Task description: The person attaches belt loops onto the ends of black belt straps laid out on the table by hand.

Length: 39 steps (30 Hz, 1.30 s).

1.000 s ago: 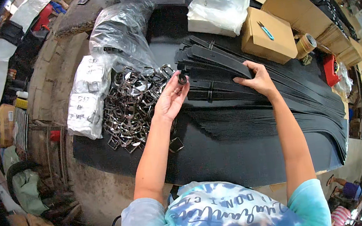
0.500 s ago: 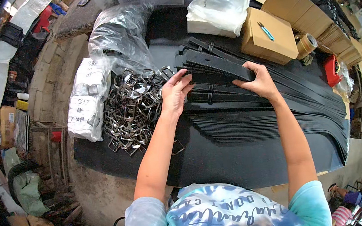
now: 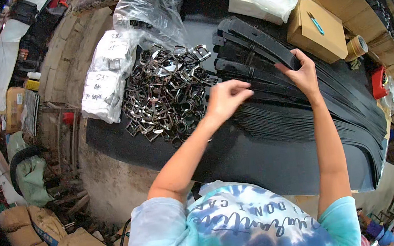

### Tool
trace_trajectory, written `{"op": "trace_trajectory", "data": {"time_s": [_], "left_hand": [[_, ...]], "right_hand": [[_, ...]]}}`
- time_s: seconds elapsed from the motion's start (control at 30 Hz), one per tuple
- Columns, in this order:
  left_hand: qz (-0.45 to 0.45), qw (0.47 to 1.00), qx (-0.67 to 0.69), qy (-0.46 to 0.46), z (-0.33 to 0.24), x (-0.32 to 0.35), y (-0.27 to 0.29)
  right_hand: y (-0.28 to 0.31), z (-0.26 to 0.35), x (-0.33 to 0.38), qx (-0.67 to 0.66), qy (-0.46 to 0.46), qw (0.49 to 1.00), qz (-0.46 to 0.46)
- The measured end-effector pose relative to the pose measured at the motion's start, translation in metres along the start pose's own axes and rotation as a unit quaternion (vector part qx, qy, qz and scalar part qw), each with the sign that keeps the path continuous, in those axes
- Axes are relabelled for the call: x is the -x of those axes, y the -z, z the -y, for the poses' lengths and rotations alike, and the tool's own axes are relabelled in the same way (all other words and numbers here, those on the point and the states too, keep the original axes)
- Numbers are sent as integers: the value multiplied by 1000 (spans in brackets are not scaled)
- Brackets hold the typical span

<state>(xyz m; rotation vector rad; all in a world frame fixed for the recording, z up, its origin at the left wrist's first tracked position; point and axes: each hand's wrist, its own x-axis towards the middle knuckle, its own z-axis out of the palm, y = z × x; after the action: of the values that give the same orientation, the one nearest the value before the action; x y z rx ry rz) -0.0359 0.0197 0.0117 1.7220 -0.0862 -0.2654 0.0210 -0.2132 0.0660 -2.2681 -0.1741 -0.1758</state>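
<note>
- Your right hand (image 3: 303, 73) is pinching a black belt strap (image 3: 263, 40) over the other straps (image 3: 301, 130) on the tabletop (image 3: 281, 169).
- Your left hand (image 3: 227, 98) is half curled near those (can't tell if anything's in it), just right of the loose metal buckles (image 3: 162, 98).

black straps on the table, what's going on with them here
A person's right hand grips a stitched black strap above a spread of black straps. The left hand is near the spread, fingers bent; whether it holds anything can't be told. A heap of dark metal buckles lies to its left, beside white wrapped bundles.
</note>
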Motion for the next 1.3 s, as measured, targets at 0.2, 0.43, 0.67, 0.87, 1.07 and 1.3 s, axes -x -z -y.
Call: {"op": "trace_trajectory", "data": {"time_s": [0.2,0.43,0.67,0.87,1.07,1.3], "left_hand": [[-209,872,-442,-28,20,35,102],[-248,870,-420,-77,28,40,114],[-83,919,380,65,0,12,84],[-65,747,655,92,13,-27,53],[-66,803,586,83,11,-47,52],[-44,885,460,52,-7,-53,70]], "right_hand": [[6,-11,5,-68,17,996,51],[8,-22,0,-126,-3,990,68],[18,-24,5,-173,-16,982,77],[17,-13,9,-165,-20,984,66],[24,-1,7,-141,-10,988,57],[37,10,1,-138,-23,984,106]]}}
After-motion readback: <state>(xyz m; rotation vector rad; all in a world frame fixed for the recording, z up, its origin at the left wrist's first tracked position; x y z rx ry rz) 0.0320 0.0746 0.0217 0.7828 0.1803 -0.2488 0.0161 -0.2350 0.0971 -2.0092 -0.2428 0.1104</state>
